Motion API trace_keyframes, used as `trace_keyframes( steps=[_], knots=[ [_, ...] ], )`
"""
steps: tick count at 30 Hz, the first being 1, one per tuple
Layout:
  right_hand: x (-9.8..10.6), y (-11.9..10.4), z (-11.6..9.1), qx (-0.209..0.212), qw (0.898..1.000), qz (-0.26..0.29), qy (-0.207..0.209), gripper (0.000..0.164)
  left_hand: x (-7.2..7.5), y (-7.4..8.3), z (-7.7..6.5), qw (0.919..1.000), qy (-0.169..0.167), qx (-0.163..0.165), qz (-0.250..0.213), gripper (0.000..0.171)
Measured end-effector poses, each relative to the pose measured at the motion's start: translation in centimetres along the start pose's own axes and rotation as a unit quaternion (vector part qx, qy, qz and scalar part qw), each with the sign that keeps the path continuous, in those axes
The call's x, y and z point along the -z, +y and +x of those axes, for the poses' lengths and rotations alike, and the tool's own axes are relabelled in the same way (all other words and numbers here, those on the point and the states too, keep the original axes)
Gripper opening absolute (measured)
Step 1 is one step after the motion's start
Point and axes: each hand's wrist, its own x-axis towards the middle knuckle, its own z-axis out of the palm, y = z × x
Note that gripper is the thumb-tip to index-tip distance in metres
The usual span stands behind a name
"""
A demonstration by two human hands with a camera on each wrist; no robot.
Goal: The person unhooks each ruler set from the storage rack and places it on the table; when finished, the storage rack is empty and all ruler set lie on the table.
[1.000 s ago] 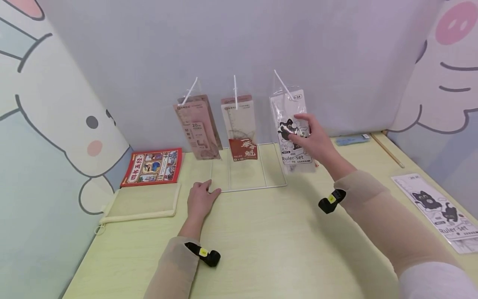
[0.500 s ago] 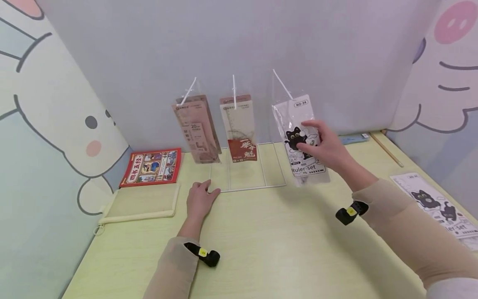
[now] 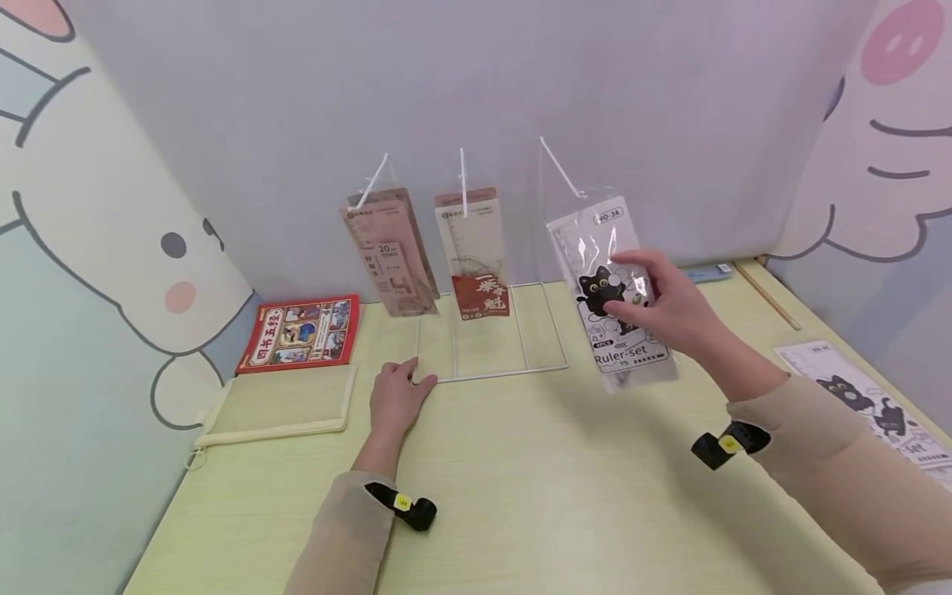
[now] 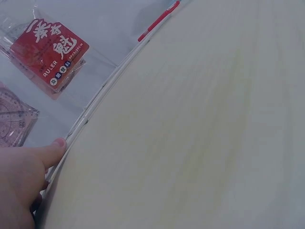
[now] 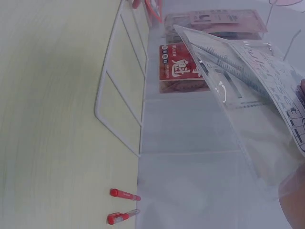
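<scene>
My right hand [image 3: 673, 310] pinches a clear packet, a "Ruler-set" with black cats [image 3: 590, 235], thumb on its front. Its top edge is at the tip of the rightmost white hook [image 3: 559, 165]; whether it still hangs there I cannot tell. The packet leans toward me, rulers showing inside it in the right wrist view. My left hand [image 3: 397, 401] holds the front left corner of the white wire rack's base [image 3: 513, 373], thumb on the wire. Pink ruler packets [image 3: 383, 248] hang on the left hook, and a red-and-cream ruler packet [image 3: 472, 240] on the middle one.
Left of the rack lie a red book [image 3: 301, 330] and a mesh zip pouch [image 3: 278, 405]. Another cat ruler set [image 3: 855, 392] lies at right, near a pencil [image 3: 769, 296] and a blue packet [image 3: 710, 273]. Two red pens [image 5: 125, 194] show in the right wrist view.
My right hand has drawn the cat ruler set toward me and to the right, along the hook to its tip. The left hand has stayed on the rack.
</scene>
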Motion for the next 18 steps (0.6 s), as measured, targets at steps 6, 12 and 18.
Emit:
trace_keyframes(
  steps=[6, 12, 18],
  knots=[
    [0.5, -0.6, -0.8, 0.026, 1.000, 0.003, 0.000, 0.061, 0.1, -0.1, 0.0, 1.0000, -0.004, 0.002, 0.003, 0.059],
    [1.2, -0.7, -1.4, 0.013, 1.000, -0.013, 0.021, 0.061, 0.2, -0.2, 0.0, 0.9999, -0.008, 0.002, 0.006, 0.059],
    [2.9, 0.9, -2.0, -0.043, 0.998, -0.036, 0.021, 0.063, 0.2, 0.0, -0.1, 1.0000, -0.008, 0.001, 0.004, 0.059]
  ],
)
